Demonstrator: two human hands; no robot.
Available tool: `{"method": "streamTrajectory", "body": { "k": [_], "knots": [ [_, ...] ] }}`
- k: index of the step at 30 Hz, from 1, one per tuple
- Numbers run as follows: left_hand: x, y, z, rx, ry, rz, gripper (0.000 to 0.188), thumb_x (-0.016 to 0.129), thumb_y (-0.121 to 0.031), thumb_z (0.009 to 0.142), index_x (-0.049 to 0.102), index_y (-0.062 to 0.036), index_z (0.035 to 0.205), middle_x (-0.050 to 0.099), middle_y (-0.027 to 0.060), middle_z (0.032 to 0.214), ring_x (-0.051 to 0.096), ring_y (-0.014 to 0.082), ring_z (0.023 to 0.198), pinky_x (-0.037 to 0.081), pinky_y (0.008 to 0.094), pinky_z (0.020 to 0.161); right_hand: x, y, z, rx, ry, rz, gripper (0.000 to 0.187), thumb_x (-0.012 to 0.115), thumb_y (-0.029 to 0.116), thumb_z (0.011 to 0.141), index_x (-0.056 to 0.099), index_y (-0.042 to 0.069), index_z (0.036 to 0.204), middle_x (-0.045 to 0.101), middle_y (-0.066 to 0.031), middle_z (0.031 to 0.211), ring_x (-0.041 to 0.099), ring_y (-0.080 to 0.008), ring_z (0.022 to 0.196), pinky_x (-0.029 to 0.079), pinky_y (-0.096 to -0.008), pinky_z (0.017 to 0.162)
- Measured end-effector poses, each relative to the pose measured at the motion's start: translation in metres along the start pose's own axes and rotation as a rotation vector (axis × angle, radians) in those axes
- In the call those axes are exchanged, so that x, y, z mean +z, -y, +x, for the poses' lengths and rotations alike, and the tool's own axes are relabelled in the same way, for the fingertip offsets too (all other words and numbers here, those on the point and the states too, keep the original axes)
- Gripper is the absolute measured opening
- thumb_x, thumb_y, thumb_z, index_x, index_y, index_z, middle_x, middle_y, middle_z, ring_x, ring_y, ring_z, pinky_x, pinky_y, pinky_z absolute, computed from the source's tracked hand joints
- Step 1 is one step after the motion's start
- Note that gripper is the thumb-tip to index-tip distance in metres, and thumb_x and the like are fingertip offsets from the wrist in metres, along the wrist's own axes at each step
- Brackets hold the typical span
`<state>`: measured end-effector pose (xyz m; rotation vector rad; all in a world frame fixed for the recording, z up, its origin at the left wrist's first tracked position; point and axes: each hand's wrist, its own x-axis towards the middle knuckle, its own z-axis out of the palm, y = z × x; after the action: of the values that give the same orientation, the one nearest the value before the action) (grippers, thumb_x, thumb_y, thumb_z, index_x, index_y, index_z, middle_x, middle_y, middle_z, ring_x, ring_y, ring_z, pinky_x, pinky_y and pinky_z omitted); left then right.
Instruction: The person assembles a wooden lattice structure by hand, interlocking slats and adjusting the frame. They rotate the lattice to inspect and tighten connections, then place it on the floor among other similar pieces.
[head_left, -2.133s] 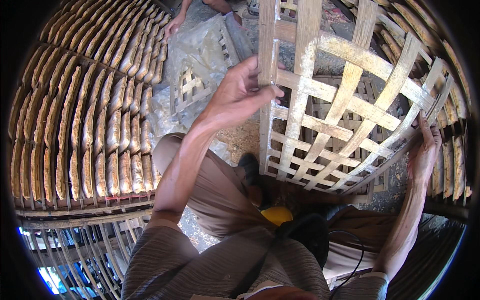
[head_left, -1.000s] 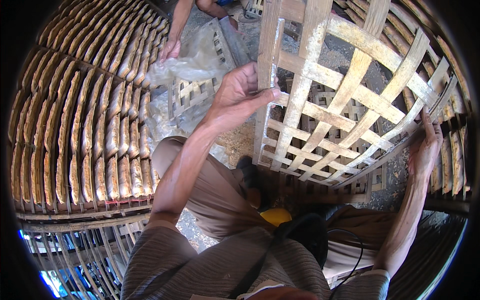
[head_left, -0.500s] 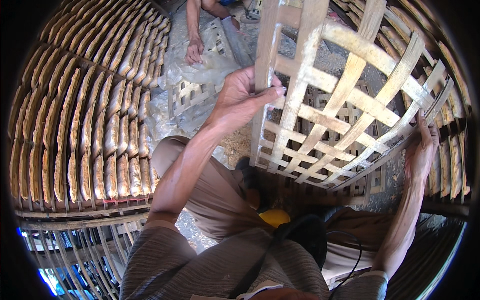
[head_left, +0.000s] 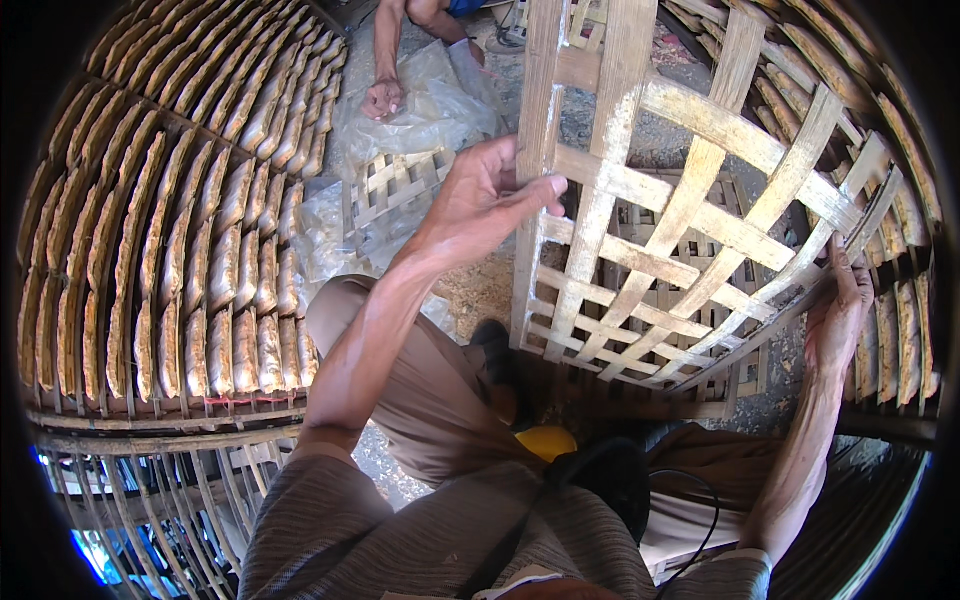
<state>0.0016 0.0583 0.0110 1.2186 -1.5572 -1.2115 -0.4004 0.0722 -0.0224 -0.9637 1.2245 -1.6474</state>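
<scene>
A woven bamboo lattice tray (head_left: 690, 170) stands tilted up in front of me, held between both hands. My left hand (head_left: 490, 195) is closed around its left edge strip, with the thumb on the near side. At the right edge, my right hand (head_left: 842, 290) grips the frame, its fingers partly hidden by the slats. Through the gaps, more lattice trays (head_left: 750, 370) show lying low behind it.
Racks of pale slabs (head_left: 230, 340) rise on the left, with more slabs (head_left: 905, 320) on the right. Ahead, a co-worker's hand (head_left: 383, 98) rests by a clear plastic sheet (head_left: 430, 105), near another lattice tray (head_left: 390, 185). A yellow object (head_left: 547, 442) lies by my legs.
The tray I hold has shifted slightly right and down. The co-worker's hand has drawn back a little, and the plastic sheet has moved, baring more of the lattice tray under it.
</scene>
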Motion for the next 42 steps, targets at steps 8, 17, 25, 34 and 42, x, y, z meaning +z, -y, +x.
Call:
{"method": "streamTrajectory", "body": {
  "k": [8,17,25,34,42],
  "knots": [
    [0.004,0.001,-0.004,-0.118,0.158,0.125,0.022,0.078,-0.015,0.093,0.074,-0.0009,0.109,0.073,0.0033,0.093,0.065,0.0089,0.082,0.053,0.0273,0.076,-0.036,-0.013,0.019,0.023,0.011,0.055,0.023,0.064,0.011,0.102,0.067,-0.004,0.119,0.073,-0.009,0.112,0.068,-0.0133,0.103,0.051,-0.0294,0.097],
    [0.006,0.008,-0.004,-0.128,0.077,-0.299,0.022,0.076,-0.008,0.094,0.072,-0.0018,0.114,0.072,0.007,0.095,0.066,0.0124,0.08,0.054,0.0264,0.07,-0.034,-0.011,0.019,0.053,-0.044,0.094,0.025,0.061,0.012,0.103,0.064,-0.003,0.123,0.069,-0.011,0.123,0.065,-0.0146,0.114,0.049,-0.0323,0.104],
    [0.002,0.006,-0.001,-0.162,0.117,-0.259,0.023,0.077,-0.006,0.093,0.072,-0.003,0.115,0.074,0.0087,0.098,0.067,0.0123,0.081,0.056,0.027,0.075,-0.015,0.0,0.009,-0.007,-0.101,0.096,0.017,0.066,0.016,0.102,0.068,0.0,0.107,0.071,-0.0064,0.106,0.064,-0.0102,0.097,0.047,-0.0268,0.087],
    [0.003,0.006,-0.002,-0.176,0.174,0.084,0.031,0.078,-0.005,0.091,0.069,0.0,0.12,0.076,0.0073,0.105,0.071,0.0118,0.095,0.058,0.0302,0.087,-0.023,-0.001,0.016,0.0,-0.069,0.107,0.017,0.066,0.014,0.101,0.068,0.0,0.111,0.072,-0.0084,0.11,0.065,-0.0119,0.1,0.046,-0.0294,0.094],
    [0.005,-0.003,-0.004,-0.098,0.066,-0.034,0.031,0.072,-0.005,0.094,0.066,0.0023,0.124,0.076,0.0087,0.105,0.072,0.0127,0.092,0.058,0.0306,0.088,-0.028,0.0,0.019,0.026,-0.094,0.133,0.02,0.063,0.012,0.102,0.067,-0.002,0.117,0.072,-0.0096,0.116,0.066,-0.014,0.106,0.048,-0.0302,0.098]
  ]
}}
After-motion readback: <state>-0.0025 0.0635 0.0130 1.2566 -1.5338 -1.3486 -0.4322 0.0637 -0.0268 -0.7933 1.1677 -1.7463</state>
